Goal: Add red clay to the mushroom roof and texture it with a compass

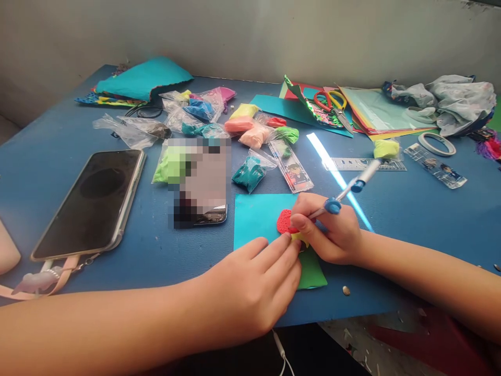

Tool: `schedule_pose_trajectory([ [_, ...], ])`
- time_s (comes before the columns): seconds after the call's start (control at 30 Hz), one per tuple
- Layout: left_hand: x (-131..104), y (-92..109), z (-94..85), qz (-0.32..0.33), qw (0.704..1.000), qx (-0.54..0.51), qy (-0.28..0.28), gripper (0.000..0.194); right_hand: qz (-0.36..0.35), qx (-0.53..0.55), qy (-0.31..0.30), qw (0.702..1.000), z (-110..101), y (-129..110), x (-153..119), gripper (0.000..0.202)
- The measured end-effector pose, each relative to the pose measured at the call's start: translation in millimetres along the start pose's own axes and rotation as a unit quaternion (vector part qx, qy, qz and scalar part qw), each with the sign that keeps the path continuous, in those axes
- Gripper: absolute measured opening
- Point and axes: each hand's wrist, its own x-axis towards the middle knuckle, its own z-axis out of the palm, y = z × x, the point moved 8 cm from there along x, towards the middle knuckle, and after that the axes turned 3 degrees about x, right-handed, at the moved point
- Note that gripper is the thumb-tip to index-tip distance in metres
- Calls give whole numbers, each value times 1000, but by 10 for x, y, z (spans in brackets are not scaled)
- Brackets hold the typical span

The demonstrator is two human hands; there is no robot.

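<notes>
A blue card (254,216) with a green lower part (315,271) lies near the table's front edge. On it sits a red clay piece (285,222) dotted with small marks, beside a bit of yellow clay (300,240). My right hand (332,227) pinches a white and blue pen-like tool (340,201), its tip hidden behind the fingers at the red clay. My left hand (262,277) lies over the card's lower left, fingers stretched out together, fingertips touching beside the yellow clay.
Bagged clay (250,175) in several colours lies behind the card. Two phones (88,203) are at the left, one partly blurred. Scissors (342,112), coloured paper (383,112), a ruler (393,165) and a tape roll (437,144) are at the back right.
</notes>
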Motion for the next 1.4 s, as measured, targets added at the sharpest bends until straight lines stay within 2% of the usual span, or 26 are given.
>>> schedule_pose_trajectory([
  [0.1, -10, 4, 3, 1, 1000, 3, -2, 27, 1, 2, 8, 1000, -9, 5, -2, 13],
  [0.4, 0, -3, 20, 4, 1000, -1, -7, 27, -3, 20, -39, 999, 46, 0, -10, 14],
  [0.6, -2, 6, 10, 7, 1000, 2, -4, 26, -13, 0, -16, 1000, 15, -29, -11, 13],
  [0.77, 3, 0, -1, 4, 1000, 0, -4, 27, 73, 23, 62, 995, -103, 80, -54, 13],
  [0.87, 12, -2, -2, 5, 1000, -4, -9, 27, 122, 70, 79, 987, -146, 177, -39, 20],
  [1.0, 9, -1, 5, 5, 1000, -3, -16, 27, 218, 149, 94, 960, -149, 360, -13, 49],
  [1.07, 2, -1, 12, 5, 1000, -2, -23, 28, 268, 151, 93, 947, -120, 422, -25, 60],
  [1.13, -3, -4, 15, 6, 1000, -1, -27, 28, 292, 127, 90, 944, -101, 425, -37, 62],
  [1.2, -2, -8, 13, 6, 1000, -1, -27, 29, 263, 90, 79, 957, -97, 354, -19, 59],
  [1.3, 8, -11, 11, 7, 1000, 0, -24, 29, 184, 26, 45, 982, -81, 216, 10, 57],
  [1.4, 15, -8, 8, 6, 1000, 2, -19, 29, 145, -30, 20, 989, -70, 167, -1, 59],
])
